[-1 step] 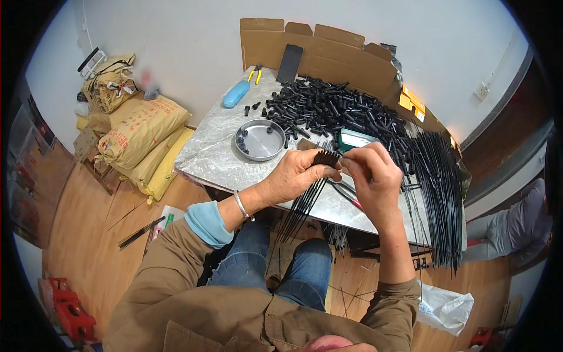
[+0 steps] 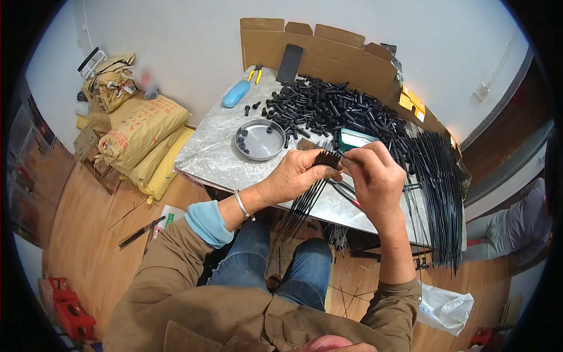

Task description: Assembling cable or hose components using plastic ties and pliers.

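Note:
A fan of thin black rods [image 2: 305, 202] is gripped in my left hand [image 2: 296, 172], thumb across the thick upper ends, the long ends hanging over my knees. My right hand [image 2: 378, 179] is pinched at the right side of those ends; whatever lies between its fingertips is too small to make out. Behind my hands a heap of short black tubular parts [image 2: 334, 108] covers much of the table [image 2: 208, 138]. Left of them is a round steel dish [image 2: 264, 144] with a few small black pieces. A green-edged box [image 2: 355, 139] and a red-handled tool [image 2: 356, 203] sit close to my right hand, partly covered.
Long black rods [image 2: 443, 205] overhang the table's right edge. Cardboard [image 2: 328, 47] walls the back. A blue case [image 2: 236, 94] and yellow-handled pliers [image 2: 255, 73] lie at the far left corner. Stacked sacks [image 2: 143, 132] stand left; another person [image 2: 510, 226] is at right.
My right hand has shifted very slightly to the right, still pinched beside the rod ends. My left hand and the rods are almost unmoved.

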Action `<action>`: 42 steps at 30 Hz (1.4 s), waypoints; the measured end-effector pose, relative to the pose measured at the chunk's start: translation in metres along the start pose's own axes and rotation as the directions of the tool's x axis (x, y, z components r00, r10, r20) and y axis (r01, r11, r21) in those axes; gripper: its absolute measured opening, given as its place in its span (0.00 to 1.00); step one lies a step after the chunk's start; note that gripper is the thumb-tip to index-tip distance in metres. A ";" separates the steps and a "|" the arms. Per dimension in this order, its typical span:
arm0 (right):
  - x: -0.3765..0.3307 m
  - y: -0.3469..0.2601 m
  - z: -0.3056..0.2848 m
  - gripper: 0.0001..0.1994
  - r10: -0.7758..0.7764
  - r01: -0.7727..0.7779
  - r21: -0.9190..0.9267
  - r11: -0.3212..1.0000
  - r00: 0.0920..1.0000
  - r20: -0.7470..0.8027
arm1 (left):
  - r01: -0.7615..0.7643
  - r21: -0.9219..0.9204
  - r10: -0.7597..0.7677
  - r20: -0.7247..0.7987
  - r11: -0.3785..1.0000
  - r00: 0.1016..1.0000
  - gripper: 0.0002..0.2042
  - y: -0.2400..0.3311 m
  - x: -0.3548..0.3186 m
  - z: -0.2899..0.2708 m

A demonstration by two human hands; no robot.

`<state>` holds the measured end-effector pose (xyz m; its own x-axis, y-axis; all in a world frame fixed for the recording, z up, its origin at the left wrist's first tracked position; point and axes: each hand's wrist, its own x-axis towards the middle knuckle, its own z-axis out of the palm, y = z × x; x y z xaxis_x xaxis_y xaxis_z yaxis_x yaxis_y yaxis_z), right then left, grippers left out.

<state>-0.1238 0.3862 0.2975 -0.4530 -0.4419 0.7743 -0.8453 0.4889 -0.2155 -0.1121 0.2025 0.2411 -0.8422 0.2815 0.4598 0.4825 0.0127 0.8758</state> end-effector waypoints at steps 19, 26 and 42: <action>0.007 0.000 -0.009 0.04 0.132 -0.157 0.161 0.974 0.979 0.152 | 0.036 -0.013 -0.033 0.177 0.999 0.984 0.10 0.006 0.009 -0.013; 0.001 0.000 0.000 0.04 0.111 -0.124 0.153 0.980 0.990 0.090 | 0.023 0.000 -0.022 0.201 1.000 0.979 0.09 0.006 0.007 -0.015; 0.015 0.006 0.000 0.13 -0.078 0.080 -0.006 0.997 0.989 0.128 | -0.224 0.375 0.154 0.207 0.900 0.966 0.13 0.008 0.015 -0.029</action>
<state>-0.1354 0.3822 0.3074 -0.4178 -0.5716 0.7062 -0.8771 0.4564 -0.1495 -0.1280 0.1789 0.2590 -0.6896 0.4727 0.5486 0.7127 0.3084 0.6301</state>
